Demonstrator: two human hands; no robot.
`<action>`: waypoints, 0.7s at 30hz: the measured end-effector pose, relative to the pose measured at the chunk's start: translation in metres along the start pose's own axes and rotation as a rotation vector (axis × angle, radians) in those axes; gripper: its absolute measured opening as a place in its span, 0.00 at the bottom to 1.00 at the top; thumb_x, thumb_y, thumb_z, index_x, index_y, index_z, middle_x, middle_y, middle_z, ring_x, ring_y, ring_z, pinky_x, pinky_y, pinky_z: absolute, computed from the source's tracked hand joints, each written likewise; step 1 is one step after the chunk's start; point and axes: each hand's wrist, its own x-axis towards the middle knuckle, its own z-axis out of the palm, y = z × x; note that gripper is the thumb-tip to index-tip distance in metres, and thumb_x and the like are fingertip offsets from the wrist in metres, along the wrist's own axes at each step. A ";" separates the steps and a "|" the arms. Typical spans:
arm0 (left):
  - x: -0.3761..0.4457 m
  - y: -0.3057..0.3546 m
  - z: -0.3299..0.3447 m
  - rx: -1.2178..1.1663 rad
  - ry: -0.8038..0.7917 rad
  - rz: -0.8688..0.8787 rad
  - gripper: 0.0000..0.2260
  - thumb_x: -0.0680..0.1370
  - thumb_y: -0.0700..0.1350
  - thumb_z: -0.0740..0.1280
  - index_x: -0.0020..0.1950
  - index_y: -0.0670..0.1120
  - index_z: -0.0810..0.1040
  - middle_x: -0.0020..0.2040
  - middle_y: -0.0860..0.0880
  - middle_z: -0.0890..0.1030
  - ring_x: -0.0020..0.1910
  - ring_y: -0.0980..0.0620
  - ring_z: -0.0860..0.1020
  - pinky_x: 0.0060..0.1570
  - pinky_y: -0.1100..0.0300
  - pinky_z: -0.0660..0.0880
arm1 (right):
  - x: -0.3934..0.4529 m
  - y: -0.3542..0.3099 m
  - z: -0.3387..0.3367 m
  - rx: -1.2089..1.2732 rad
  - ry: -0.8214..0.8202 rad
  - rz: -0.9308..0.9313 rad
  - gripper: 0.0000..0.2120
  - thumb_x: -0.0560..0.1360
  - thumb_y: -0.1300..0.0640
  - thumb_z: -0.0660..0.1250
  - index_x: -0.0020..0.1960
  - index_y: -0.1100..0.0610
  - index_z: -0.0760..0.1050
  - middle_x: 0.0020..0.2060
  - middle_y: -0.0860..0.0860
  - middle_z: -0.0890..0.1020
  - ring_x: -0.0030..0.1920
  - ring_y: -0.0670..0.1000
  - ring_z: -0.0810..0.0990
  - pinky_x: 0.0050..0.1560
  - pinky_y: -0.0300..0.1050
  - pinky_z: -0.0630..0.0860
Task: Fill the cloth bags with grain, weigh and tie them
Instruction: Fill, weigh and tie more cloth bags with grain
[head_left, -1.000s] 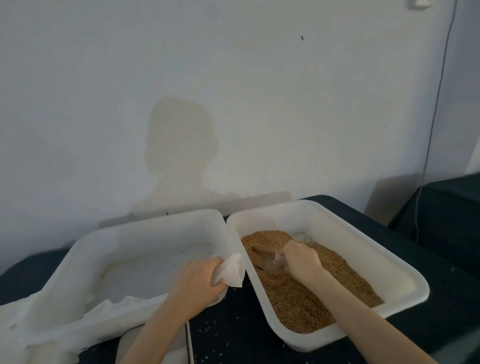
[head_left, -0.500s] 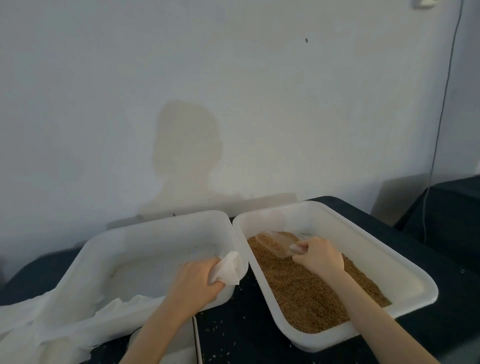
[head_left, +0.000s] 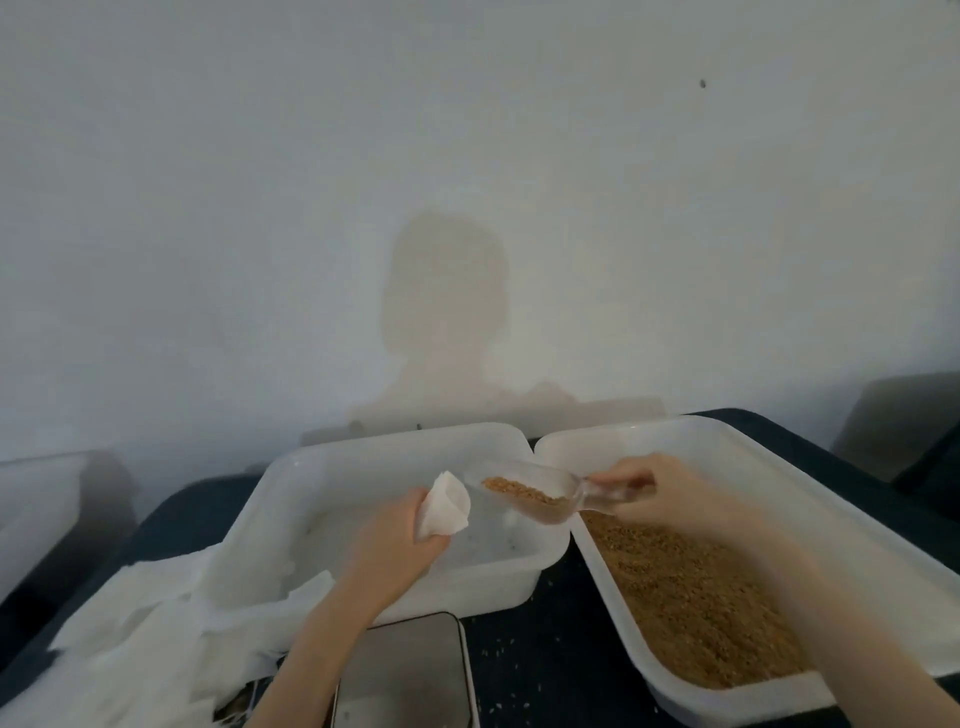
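My left hand (head_left: 389, 545) grips a small white cloth bag (head_left: 444, 506) with its mouth up, above the left white tub (head_left: 291, 478). My right hand (head_left: 670, 493) holds the handle of a clear plastic scoop (head_left: 540, 493) loaded with brown grain. The scoop's tip lies just right of the bag's mouth, over the gap between the tubs. The right white tub (head_left: 737, 457) holds a bed of brown grain (head_left: 691, 597).
A pile of white cloth bags (head_left: 135, 634) drapes over the left tub's near-left corner onto the dark table (head_left: 550, 665). A scale with a metal plate (head_left: 405, 670) sits at the near edge. Loose grains dot the table. A wall stands close behind.
My right hand lifted the scoop out of the grain and carried it left toward the bag. My left hand raised the bag over the left tub.
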 end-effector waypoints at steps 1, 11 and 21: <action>-0.001 -0.003 -0.004 0.014 0.014 -0.006 0.10 0.72 0.53 0.68 0.51 0.57 0.72 0.40 0.57 0.78 0.37 0.60 0.77 0.34 0.62 0.74 | 0.000 -0.006 0.001 0.009 -0.036 -0.032 0.13 0.71 0.51 0.73 0.55 0.40 0.81 0.43 0.44 0.82 0.43 0.43 0.80 0.48 0.36 0.78; -0.014 -0.012 -0.017 0.296 0.011 0.143 0.21 0.73 0.54 0.63 0.66 0.56 0.67 0.51 0.56 0.79 0.51 0.53 0.76 0.53 0.57 0.70 | 0.005 -0.038 0.011 -0.008 -0.159 -0.128 0.19 0.67 0.60 0.70 0.45 0.34 0.81 0.42 0.38 0.80 0.39 0.37 0.76 0.42 0.31 0.73; -0.016 0.005 -0.007 0.348 -0.035 0.178 0.22 0.71 0.60 0.63 0.64 0.57 0.66 0.49 0.58 0.75 0.52 0.54 0.73 0.51 0.61 0.64 | 0.005 -0.053 0.012 -0.167 -0.173 -0.114 0.18 0.65 0.57 0.69 0.50 0.38 0.81 0.44 0.41 0.80 0.42 0.43 0.77 0.45 0.41 0.76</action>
